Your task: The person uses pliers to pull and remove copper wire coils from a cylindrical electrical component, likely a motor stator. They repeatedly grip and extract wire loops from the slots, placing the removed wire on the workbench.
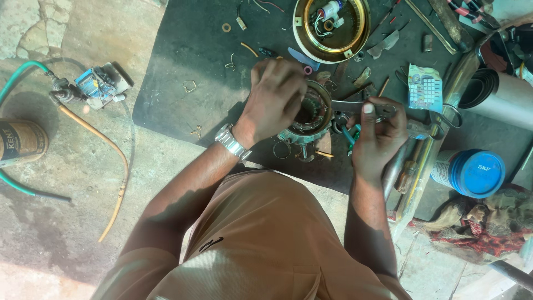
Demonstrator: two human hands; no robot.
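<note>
A round metal motor stator (312, 118) with copper windings stands on a dark rubber mat (183, 61). My left hand (276, 94), with a steel watch on the wrist, grips its top and left side. My right hand (377, 133) holds a flat metal spanner (355, 106) whose head reaches the stator's right edge. A green-handled tool (351, 136) lies just under the spanner. Small wire rings lie on the mat below the stator.
A brass-coloured round cover (331, 47) with small parts inside sits beyond the stator. A blue-lidded tin (472, 172), a grey roll (499, 97), long rods and rags lie right. Left are hoses, a small blue device (100, 83) and a brown can (22, 141).
</note>
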